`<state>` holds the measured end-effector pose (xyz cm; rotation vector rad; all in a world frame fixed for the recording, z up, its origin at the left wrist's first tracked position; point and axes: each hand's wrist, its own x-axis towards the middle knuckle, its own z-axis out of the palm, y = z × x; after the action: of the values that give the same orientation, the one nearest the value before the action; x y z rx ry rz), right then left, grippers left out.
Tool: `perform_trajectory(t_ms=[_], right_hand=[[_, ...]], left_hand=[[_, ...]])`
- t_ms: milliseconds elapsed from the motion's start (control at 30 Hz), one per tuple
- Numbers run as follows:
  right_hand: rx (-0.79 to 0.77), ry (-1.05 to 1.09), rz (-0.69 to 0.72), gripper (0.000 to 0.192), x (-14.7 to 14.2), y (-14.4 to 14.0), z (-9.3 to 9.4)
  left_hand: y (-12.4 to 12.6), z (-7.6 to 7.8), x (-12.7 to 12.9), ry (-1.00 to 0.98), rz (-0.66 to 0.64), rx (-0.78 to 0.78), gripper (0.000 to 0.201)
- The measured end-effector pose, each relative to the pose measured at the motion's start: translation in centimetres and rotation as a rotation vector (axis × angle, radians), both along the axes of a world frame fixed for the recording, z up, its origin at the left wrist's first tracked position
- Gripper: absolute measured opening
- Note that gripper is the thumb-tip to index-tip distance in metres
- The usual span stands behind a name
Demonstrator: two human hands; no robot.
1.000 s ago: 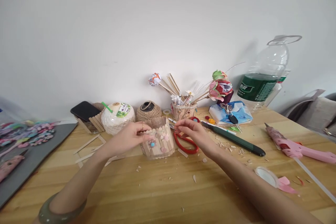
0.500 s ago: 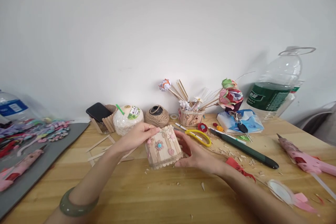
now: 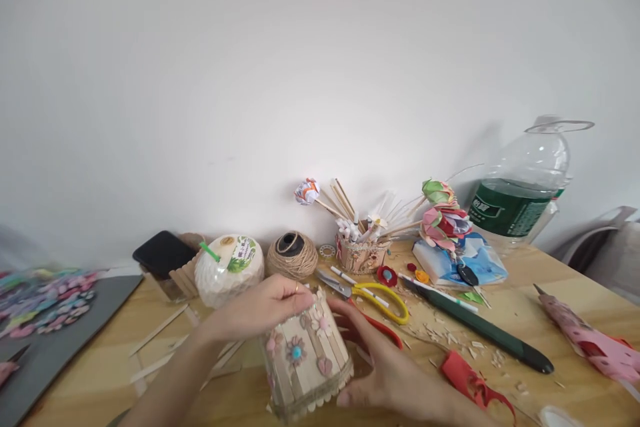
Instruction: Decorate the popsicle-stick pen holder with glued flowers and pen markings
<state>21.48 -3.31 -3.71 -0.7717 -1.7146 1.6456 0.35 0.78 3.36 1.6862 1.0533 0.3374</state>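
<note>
Between my hands is a small box made of wooden craft sticks, tilted, with little flowers, a blue bead and a pink heart on its front and a scalloped edge along the bottom. My left hand grips its top left edge, thumb laid over the rim. Around its right side curls my right hand, thumb at the lower corner and fingers behind, partly hidden. Just past the right hand lie yellow-handled scissors and a red-handled tool, partly covered by the hand.
Along the wall stand a phone, a wrapped coconut, a twine ball, a decorated pot of paper flowers and a large bottle. Loose craft sticks lie left; a green pen-like tool and pink glue gun lie right.
The view has tipped upward and come closer, so the table things sit lower in it. Both hands still hold the box, which now appears larger and tilted more.
</note>
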Motion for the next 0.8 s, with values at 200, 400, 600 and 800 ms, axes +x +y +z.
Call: perform_trajectory(t_ms=[200, 400, 600, 800], right_hand=[[0.016, -0.004, -0.129, 0.104, -0.4, 1.4, -2.6], [-0.067, -0.048, -0.097, 0.088, 0.0, 2.6, -5.2], [-0.035, -0.020, -0.186, 0.096, -1.0, 1.4, -4.5], [0.027, 0.090, -0.229, 0.087, -1.4, 0.3, -3.5]], left_hand=[[1.3, 0.5, 0.9, -0.070, -0.200, -0.090, 0.018], [1.3, 0.5, 0.5, 0.013, -0.179, 0.032, 0.020], [1.1, 0.1, 0.2, -0.032, -0.109, -0.014, 0.021], [0.8, 0.1, 0.0, -0.016, -0.102, 0.014, 0.021]])
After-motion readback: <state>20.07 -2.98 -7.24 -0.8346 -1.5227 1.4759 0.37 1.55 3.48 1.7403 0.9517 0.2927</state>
